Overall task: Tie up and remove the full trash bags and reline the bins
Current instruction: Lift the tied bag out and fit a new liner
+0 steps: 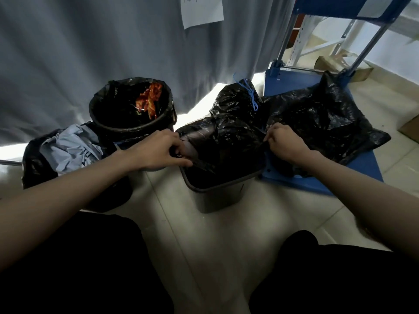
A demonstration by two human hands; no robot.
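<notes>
Storeroom: metal shelving (301,39), blue cart (353,177), curtain (90,53).

The black liner (229,141) hides the grey bin's (217,196) far rim; the curtain note (202,10) is cut off.

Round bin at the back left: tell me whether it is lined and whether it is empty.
Lined and not empty: a black bag is folded over the round bin's rim, and orange wrappers lie inside.
</notes>
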